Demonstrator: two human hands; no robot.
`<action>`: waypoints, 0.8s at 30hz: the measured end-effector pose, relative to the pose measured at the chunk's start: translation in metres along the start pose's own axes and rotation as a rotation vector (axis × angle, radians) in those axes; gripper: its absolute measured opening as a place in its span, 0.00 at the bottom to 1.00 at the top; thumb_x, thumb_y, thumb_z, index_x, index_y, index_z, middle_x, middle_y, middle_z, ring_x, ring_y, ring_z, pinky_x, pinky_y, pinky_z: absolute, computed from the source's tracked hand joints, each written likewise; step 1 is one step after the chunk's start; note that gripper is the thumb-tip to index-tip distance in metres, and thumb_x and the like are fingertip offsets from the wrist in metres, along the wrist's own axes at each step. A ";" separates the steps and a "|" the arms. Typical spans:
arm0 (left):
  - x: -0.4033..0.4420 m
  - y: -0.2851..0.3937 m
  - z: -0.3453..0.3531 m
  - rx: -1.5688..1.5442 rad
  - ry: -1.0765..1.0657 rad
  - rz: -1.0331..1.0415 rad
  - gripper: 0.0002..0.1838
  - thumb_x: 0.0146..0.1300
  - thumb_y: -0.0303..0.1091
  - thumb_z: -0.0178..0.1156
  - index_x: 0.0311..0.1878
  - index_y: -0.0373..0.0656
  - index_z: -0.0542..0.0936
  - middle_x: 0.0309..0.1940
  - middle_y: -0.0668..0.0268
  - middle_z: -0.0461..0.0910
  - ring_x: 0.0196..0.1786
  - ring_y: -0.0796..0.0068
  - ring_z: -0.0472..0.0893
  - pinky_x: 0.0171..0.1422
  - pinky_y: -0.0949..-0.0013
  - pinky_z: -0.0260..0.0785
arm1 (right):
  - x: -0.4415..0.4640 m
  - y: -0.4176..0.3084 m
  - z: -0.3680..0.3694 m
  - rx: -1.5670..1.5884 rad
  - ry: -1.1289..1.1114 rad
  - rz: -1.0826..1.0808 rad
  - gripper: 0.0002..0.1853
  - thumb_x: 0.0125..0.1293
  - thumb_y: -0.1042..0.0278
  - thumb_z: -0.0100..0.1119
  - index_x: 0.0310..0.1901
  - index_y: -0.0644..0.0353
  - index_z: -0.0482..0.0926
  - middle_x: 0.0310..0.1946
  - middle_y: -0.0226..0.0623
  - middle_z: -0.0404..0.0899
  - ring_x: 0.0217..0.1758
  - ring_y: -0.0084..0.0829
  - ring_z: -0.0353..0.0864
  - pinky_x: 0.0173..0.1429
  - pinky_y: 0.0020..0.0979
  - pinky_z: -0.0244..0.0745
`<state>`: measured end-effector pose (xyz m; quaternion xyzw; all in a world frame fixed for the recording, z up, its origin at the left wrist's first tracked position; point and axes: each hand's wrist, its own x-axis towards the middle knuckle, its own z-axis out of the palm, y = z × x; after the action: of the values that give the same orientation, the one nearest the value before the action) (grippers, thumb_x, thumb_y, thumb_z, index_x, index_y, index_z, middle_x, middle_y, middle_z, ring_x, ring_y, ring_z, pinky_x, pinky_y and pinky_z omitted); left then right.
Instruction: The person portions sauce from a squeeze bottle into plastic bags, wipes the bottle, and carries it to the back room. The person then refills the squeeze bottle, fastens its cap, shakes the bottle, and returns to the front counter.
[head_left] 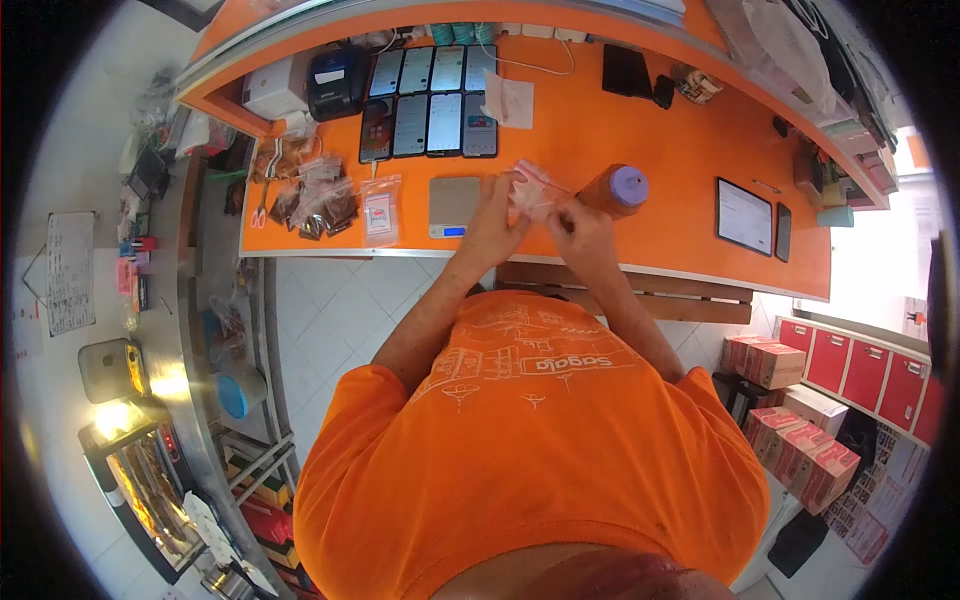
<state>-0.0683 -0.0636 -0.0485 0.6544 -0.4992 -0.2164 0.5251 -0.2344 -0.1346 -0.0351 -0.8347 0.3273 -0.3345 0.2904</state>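
Between my hands, over the orange desk, is a small clear plastic zip bag (537, 193) with a reddish edge. My left hand (496, 222) is closed on the bag's left side, and my right hand (584, 238) pinches its lower right edge. Whether the bag has anything in it I cannot make out. Just right of the bag stands a brownish jar with a purple lid (628, 186), close to my right fingers. A small scale (455, 200) with a lit blue display sits left of my left hand.
Several phones (444, 120) lie in rows at the back. Filled brown bags (325, 205), a clear bag with a label (380, 212) and scissors (259, 212) lie left. A tablet (744, 215) rests at right. An overhead shelf (450, 22) spans the desk's back.
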 end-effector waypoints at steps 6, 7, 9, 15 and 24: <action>0.012 0.024 -0.018 -0.002 -0.225 0.419 0.19 0.57 0.24 0.64 0.54 0.42 0.81 0.52 0.58 0.83 0.60 0.56 0.80 0.64 0.58 0.71 | 0.004 -0.006 -0.025 0.698 -0.158 0.616 0.08 0.68 0.69 0.66 0.37 0.66 0.84 0.20 0.33 0.81 0.21 0.26 0.77 0.26 0.33 0.71; 0.009 0.020 -0.015 -0.065 -0.213 0.379 0.19 0.58 0.24 0.63 0.54 0.42 0.81 0.53 0.58 0.83 0.57 0.58 0.81 0.62 0.59 0.73 | 0.004 -0.008 -0.031 0.749 -0.187 0.645 0.08 0.68 0.69 0.67 0.38 0.66 0.84 0.22 0.31 0.81 0.22 0.24 0.77 0.27 0.32 0.70; -0.002 0.003 -0.006 -0.190 -0.189 0.297 0.19 0.58 0.22 0.61 0.55 0.42 0.81 0.54 0.59 0.83 0.53 0.62 0.84 0.59 0.61 0.75 | 0.000 -0.010 -0.040 0.852 -0.244 0.705 0.09 0.68 0.68 0.70 0.38 0.65 0.84 0.24 0.27 0.80 0.25 0.20 0.77 0.29 0.29 0.69; -0.027 -0.050 0.002 -1.232 -0.135 -0.280 0.26 0.63 0.30 0.68 0.64 0.43 0.75 0.56 0.65 0.80 0.57 0.69 0.81 0.60 0.64 0.76 | -0.022 0.067 -0.054 -0.075 0.438 0.064 0.24 0.58 0.67 0.81 0.53 0.59 0.78 0.52 0.38 0.78 0.56 0.32 0.79 0.58 0.37 0.75; -0.031 -0.037 0.002 -0.983 -0.142 -0.397 0.31 0.63 0.22 0.67 0.70 0.42 0.72 0.56 0.63 0.80 0.53 0.73 0.82 0.54 0.70 0.77 | 0.016 0.148 0.016 0.114 0.390 -0.161 0.53 0.47 0.63 0.87 0.73 0.56 0.62 0.67 0.51 0.69 0.71 0.49 0.72 0.75 0.47 0.68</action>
<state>-0.0665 -0.0388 -0.0904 0.3970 -0.2400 -0.5635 0.6836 -0.2654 -0.2337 -0.1426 -0.7597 0.2904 -0.5298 0.2405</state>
